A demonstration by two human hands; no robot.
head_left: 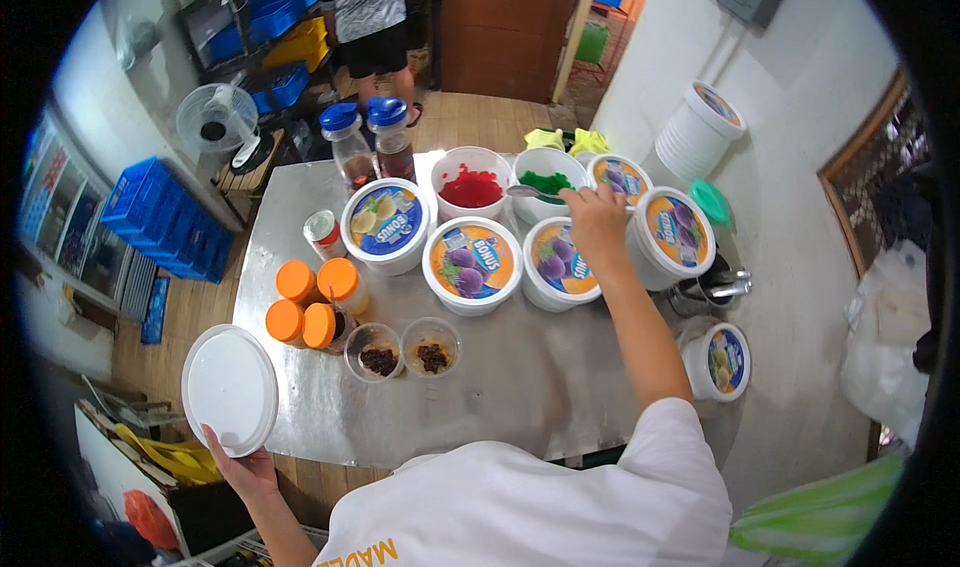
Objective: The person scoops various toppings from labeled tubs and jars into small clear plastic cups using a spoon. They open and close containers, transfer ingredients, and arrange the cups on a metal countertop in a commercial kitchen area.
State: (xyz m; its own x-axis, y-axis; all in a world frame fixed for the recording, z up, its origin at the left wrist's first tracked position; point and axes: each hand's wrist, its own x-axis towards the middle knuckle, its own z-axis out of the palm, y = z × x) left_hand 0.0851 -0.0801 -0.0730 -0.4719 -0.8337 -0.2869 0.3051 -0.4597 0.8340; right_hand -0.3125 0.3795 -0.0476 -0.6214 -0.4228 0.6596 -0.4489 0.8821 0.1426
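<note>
My left hand [247, 470] grips a round white lid [230, 389] by its lower edge, off the table's left side. Stretched across the table, my right hand [598, 219] is closed on the handle of a metal spoon [523, 191]. The spoon lies level over a white tub of green jelly [545, 182], its bowl near the tub's left rim. Beside it stands an open tub of red jelly [470, 187]. Nearer me, two clear plastic cups [432, 348] hold dark pieces at the bottom.
Several lidded white tubs [472, 265] fill the metal table's [500, 397] middle and right. Orange-capped jars [296, 281], a can [323, 233] and two blue-lidded pitchers [388, 139] stand left. A fan [215, 117], blue crates [160, 217] and another person [370, 17] are beyond the table.
</note>
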